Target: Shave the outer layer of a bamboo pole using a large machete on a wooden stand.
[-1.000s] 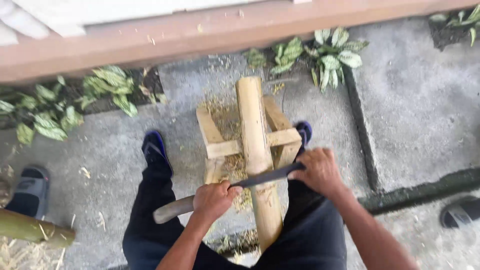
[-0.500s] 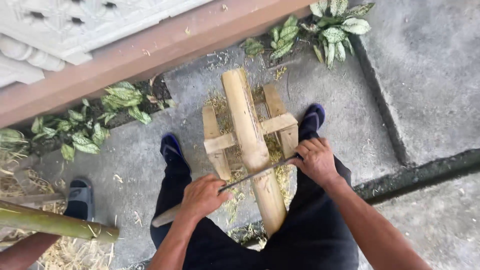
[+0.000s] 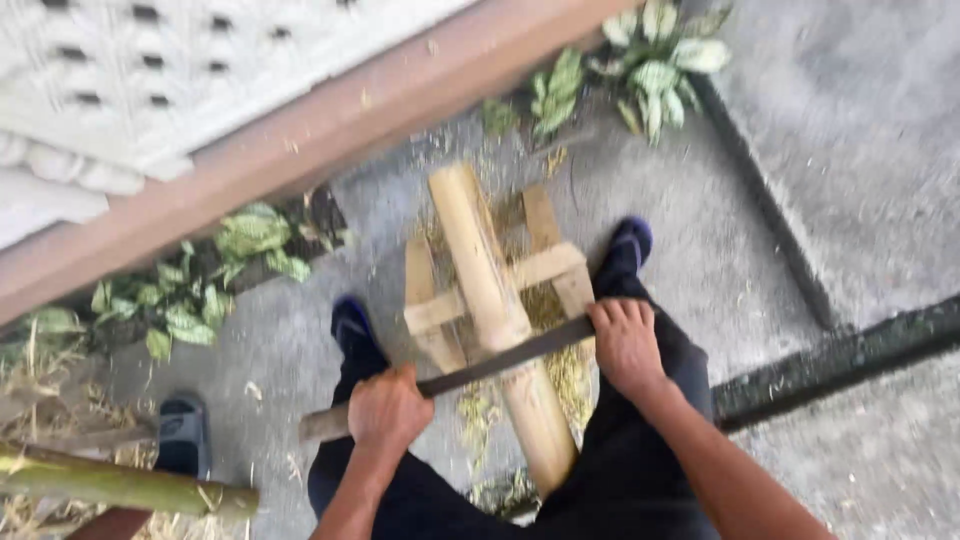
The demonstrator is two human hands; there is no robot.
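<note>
The left hand (image 3: 388,410) is closed round the wooden handle (image 3: 325,424) of a long blade (image 3: 505,358), and the right hand (image 3: 625,340) is clamped over the blade's far end, so the dark steel runs straight between the two hands and lies across a bamboo pole (image 3: 495,320). The pole is pale yellow, round and smooth-skinned, and rests lengthwise on a low frame of flat wooden slats (image 3: 545,265) just ahead of the hands, its near end running down between the person's knees. Judging by this grip, the step in hand is scraping or shaving the pole's surface with the blade held two-handed like a drawknife; the next stroke would seem to call for even pressure from both hands and a steady angle so the edge skims rather than bites. Fibrous straw-coloured shavings (image 3: 565,375) lie under and beyond the blade, on rough grey concrete floor (image 3: 700,270). Motion blur hides whether the edge is cutting in or only resting on the skin. Far out to the left of the left hand lies a greener, uncleaned bamboo length (image 3: 120,485), and leafy plants (image 3: 250,240) grow beyond the frame.
</note>
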